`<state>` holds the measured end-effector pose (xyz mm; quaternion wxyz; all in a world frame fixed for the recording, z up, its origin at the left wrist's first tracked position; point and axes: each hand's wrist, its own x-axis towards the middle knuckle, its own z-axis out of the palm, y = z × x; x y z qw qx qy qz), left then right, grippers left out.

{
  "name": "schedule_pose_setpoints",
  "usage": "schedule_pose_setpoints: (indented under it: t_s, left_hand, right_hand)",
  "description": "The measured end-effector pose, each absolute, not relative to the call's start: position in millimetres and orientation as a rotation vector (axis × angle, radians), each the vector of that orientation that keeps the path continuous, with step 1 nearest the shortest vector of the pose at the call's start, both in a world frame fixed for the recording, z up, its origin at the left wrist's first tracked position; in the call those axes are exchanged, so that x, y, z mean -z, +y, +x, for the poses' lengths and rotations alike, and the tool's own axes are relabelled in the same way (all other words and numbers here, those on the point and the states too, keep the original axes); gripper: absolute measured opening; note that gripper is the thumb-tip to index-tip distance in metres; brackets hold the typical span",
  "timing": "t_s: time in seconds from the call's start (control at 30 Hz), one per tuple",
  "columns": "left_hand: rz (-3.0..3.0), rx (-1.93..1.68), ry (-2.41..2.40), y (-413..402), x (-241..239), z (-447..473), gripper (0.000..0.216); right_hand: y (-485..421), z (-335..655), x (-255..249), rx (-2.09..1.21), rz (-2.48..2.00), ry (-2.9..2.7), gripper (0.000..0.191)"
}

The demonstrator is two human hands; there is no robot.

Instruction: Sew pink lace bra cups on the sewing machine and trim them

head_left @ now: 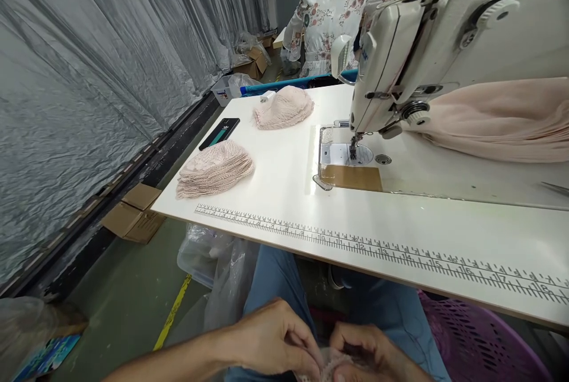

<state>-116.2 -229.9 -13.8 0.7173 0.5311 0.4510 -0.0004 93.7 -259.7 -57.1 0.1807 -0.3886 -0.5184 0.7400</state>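
Observation:
At the bottom of the head view, over my lap, both hands are closed on a small piece of pale pink lace fabric. My left hand pinches its left side between thumb and fingers. My right hand grips the right side, with its lower part cut off by the frame edge. On the table above lie a stack of pink lace pieces and a second pink lace pile. The sewing machine stands to the right, its presser foot over the needle plate with no fabric visible under it.
A ruler scale runs along the front edge of the white table. A black phone-like object lies at the left. Folded pink fabric rests behind the machine bed. A purple basket stands below right; a person sits opposite.

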Motion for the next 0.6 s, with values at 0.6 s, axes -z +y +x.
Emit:
schedule_pose_setpoints:
  t_s: [0.6]
  left_hand:
    - [1.253, -0.101, 0.92, -227.2, 17.2, -127.5, 0.052]
  right_hand:
    - [-257.6, 106.1, 50.5, -2.091, -1.082, -1.41, 0.039]
